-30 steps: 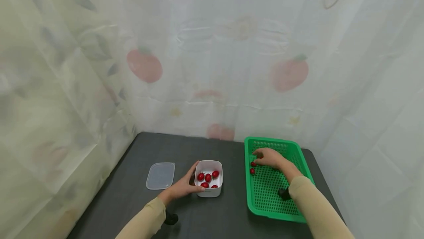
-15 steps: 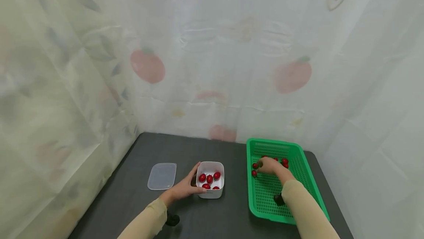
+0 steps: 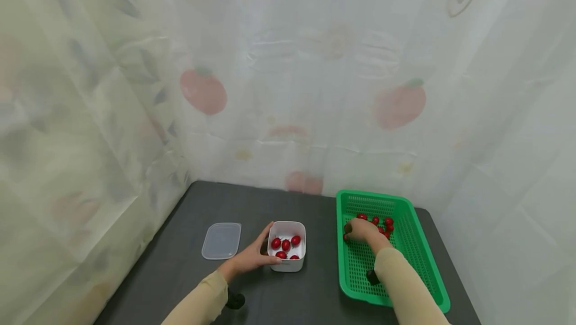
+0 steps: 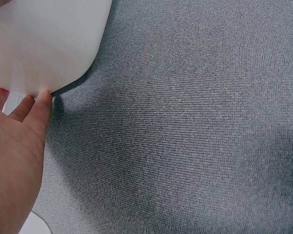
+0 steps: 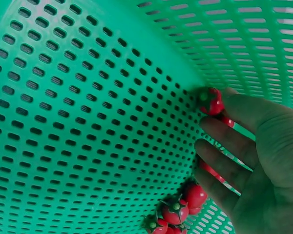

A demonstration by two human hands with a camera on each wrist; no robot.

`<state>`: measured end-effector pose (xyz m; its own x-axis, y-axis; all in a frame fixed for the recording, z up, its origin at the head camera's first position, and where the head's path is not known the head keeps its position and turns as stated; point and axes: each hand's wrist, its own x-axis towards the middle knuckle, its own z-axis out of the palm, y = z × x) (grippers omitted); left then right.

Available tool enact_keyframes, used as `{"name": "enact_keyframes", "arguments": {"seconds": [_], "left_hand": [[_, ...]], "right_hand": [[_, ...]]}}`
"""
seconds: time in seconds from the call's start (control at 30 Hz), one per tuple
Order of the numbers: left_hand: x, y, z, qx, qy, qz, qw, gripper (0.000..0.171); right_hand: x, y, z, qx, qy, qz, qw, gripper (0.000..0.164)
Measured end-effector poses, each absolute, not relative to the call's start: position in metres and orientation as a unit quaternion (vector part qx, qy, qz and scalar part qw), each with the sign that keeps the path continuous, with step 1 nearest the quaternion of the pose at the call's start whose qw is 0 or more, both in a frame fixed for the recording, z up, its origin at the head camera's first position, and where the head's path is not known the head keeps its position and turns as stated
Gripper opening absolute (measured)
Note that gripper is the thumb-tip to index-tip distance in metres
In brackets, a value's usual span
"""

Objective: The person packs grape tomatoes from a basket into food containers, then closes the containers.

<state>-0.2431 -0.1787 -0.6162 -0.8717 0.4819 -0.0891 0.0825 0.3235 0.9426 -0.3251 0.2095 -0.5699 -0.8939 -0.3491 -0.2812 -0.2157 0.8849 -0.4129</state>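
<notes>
By the green basket's (image 3: pixel 343 270) left wall, a tomato (image 5: pixel 211 101) lies at the thumb tip of the right hand (image 5: pixel 273 170); I can't tell whether that grip is clamped. Left of the green basket, the left hand (image 3: pixel 249 259) clasps the white tub (image 3: pixel 290 266).

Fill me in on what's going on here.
A person is working with tomatoes at a table. Their left hand holds a white box with five tomatoes visible inside. Their right hand is down in a green basket, thumb and finger at a tomato by the side wall; whether it is gripped is hard to tell. More tomatoes lie in the basket. A lid lies left of the box, which stands open.
</notes>
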Motion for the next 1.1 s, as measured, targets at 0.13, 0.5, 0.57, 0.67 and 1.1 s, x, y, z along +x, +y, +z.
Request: {"name": "enact_keyframes", "arguments": {"seconds": [0.13, 0.5, 0.57, 0.67, 1.1], "left_hand": [[-0.243, -0.178, -0.615, 0.172, 0.789, 0.560, 0.185, 0.111], [-0.247, -0.178, -0.616, 0.159, 0.789, 0.563, 0.188, 0.113], [-0.247, -0.178, -0.616, 0.158, 0.790, 0.561, 0.188, 0.113], [-0.247, -0.178, -0.615, 0.159, 0.791, 0.560, 0.189, 0.113], [-0.248, -0.178, -0.618, 0.156, 0.787, 0.565, 0.194, 0.110]], "right_hand": [[-0.323, 0.208, -0.571, -0.157, 0.956, -0.180, 0.172, 0.014], [-0.322, 0.220, -0.572, -0.171, 0.952, -0.183, 0.178, 0.026], [-0.322, 0.222, -0.573, -0.173, 0.950, -0.188, 0.182, 0.026], [-0.322, 0.224, -0.574, -0.174, 0.948, -0.190, 0.186, 0.025], [-0.319, 0.226, -0.577, -0.187, 0.946, -0.188, 0.189, 0.019]]}}
